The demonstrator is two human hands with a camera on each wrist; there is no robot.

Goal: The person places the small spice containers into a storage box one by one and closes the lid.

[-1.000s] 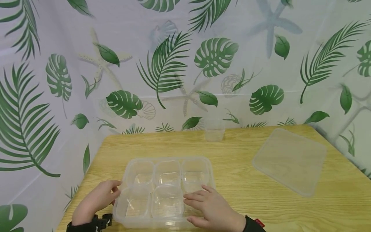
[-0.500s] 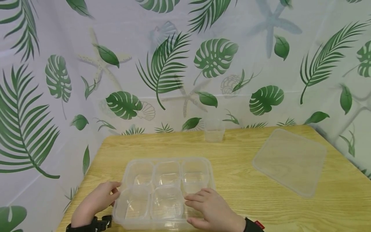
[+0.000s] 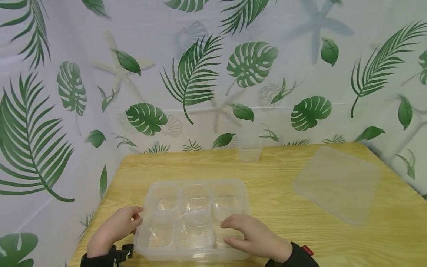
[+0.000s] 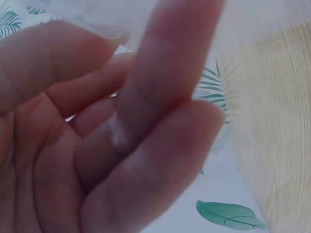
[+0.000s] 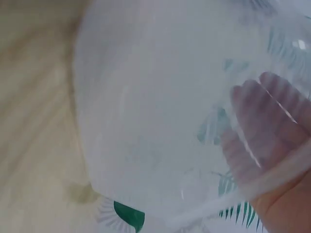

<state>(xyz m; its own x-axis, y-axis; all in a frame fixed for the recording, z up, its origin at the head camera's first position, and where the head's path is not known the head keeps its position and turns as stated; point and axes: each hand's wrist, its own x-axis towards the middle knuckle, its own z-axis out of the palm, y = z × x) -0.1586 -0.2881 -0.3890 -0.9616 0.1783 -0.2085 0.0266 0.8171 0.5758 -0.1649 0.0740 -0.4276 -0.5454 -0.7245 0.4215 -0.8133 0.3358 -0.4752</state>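
A clear plastic box [image 3: 197, 256] stands near the table's front, with several clear square cups set in rows inside it. My left hand [image 3: 123, 222] is at the box's left side, fingers bent against the rim. In the left wrist view its fingers [image 4: 170, 63] meet translucent plastic; whether they pinch it is unclear. Over the front right corner of the box hovers my right hand [image 3: 255, 235], thumb and fingers apart. The right wrist view shows its straight fingers [image 5: 265, 116] behind translucent plastic. What lies under that hand is partly hidden.
Toward the right lies a flat translucent lid [image 3: 340, 185] on the wooden table [image 3: 200, 167]. A clear cup [image 3: 250, 152] stands near the back edge. Behind the table hangs a leaf-patterned cloth [image 3: 200, 92].
My right hand has shifted slightly right and its thumb and fingers have spread. The left hand stays at the box's left side. The head view has shifted a little.
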